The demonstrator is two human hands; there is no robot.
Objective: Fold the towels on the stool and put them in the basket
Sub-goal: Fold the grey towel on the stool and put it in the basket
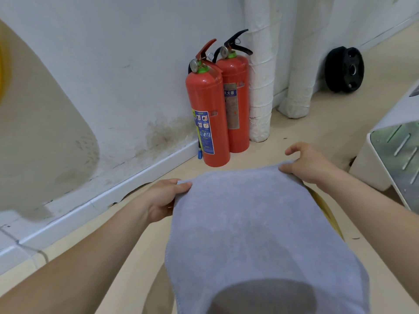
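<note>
A grey-blue towel (254, 234) is spread out in front of me, held up by its two far corners. My left hand (165, 200) pinches the far left corner between thumb and fingers. My right hand (306, 164) pinches the far right corner, its other fingers curled above it. The towel's near part drapes over something round and dark at the bottom of the view. A thin yellow curved edge (326, 211) shows beside the towel's right side; I cannot tell what it belongs to. The stool and basket are not clearly visible.
Two red fire extinguishers (215, 109) stand against the white wall ahead. White wrapped pipes (260, 75) rise beside them. A black weight plate (344, 69) leans on the far wall. A white slotted unit (390, 162) stands at the right on the beige floor.
</note>
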